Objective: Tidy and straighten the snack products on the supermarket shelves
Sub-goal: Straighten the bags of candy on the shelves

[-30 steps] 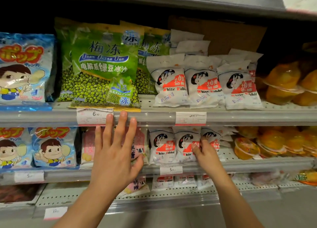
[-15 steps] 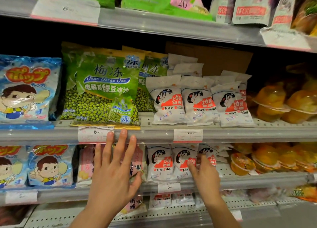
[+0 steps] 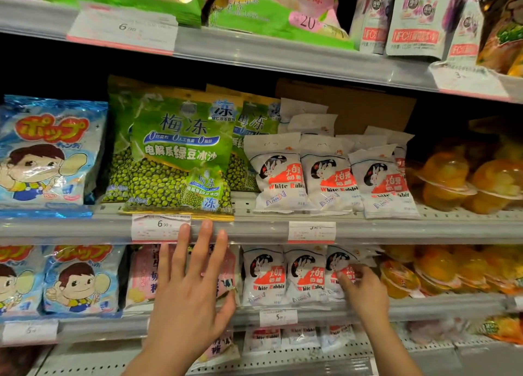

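- While I watched through the head camera, I counted three White Rabbit packs (image 3: 304, 276) standing side by side in the front row of the lower shelf (image 3: 441, 305), and three more in the front row of the shelf above (image 3: 325, 177), with others behind them.
- Two blue cartoon-boy bags (image 3: 80, 279) stood at the left of the lower shelf, one (image 3: 48, 152) above.
- Two green mung-bean bags (image 3: 175, 152) showed on the middle shelf.
- My right hand (image 3: 365, 290) had its grip curled on the rightmost lower White Rabbit pack (image 3: 338, 265), fingers pinching its front.
- My left hand (image 3: 188, 299) was spread flat, grip apart, pressing against the pink bag (image 3: 141, 276) just left of those packs, fingertips reaching the price rail (image 3: 254, 230).
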A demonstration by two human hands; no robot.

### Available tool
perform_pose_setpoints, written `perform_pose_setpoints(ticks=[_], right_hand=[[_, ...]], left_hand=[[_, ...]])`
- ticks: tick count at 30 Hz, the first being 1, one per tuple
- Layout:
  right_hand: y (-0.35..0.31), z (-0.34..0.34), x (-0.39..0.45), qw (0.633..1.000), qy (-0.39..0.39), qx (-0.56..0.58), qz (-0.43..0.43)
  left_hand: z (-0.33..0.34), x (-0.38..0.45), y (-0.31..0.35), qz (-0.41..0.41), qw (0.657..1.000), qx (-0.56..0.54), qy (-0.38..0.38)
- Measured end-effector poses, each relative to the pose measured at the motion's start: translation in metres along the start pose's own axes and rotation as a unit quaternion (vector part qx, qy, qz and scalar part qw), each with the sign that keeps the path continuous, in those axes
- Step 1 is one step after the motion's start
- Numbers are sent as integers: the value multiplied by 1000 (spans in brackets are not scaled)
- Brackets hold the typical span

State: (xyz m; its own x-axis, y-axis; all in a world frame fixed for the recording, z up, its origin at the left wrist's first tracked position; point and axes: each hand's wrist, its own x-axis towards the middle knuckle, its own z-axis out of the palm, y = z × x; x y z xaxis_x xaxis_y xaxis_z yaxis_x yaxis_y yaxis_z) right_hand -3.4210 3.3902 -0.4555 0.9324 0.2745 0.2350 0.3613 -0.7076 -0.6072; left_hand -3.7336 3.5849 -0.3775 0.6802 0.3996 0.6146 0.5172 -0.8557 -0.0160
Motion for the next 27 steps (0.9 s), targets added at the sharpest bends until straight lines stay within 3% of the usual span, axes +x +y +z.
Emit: perform_pose_setpoints(ticks=[7,10,13,17,20,23,27], right_hand=[[-8,9,-11,1000,-12,-7,-9],[-15,-1,-29,999,28,-21,-42],[-42,-12,-72,982,105,28,-153],[-103,-28,-121,900,174,91,-390],[-155,-42,-139,860,203,106,-457],[-185,-40,-145,864,168,60,-471],[-183,-20,-143,907,114,-21,-405]], left_hand=[[-1,-1,0,1,1000,5,-5],[-4,0,-1,2,1000,2,-7],[-2,0,-2,3,1000,-6,-6],[-8,0,-2,4,1000,-24,-4],[-17,-3,-4,8,998,-63,23],[-26,-9,-17,-41,992,-99,61],[-30,-13,-51,-128,985,-95,67]])
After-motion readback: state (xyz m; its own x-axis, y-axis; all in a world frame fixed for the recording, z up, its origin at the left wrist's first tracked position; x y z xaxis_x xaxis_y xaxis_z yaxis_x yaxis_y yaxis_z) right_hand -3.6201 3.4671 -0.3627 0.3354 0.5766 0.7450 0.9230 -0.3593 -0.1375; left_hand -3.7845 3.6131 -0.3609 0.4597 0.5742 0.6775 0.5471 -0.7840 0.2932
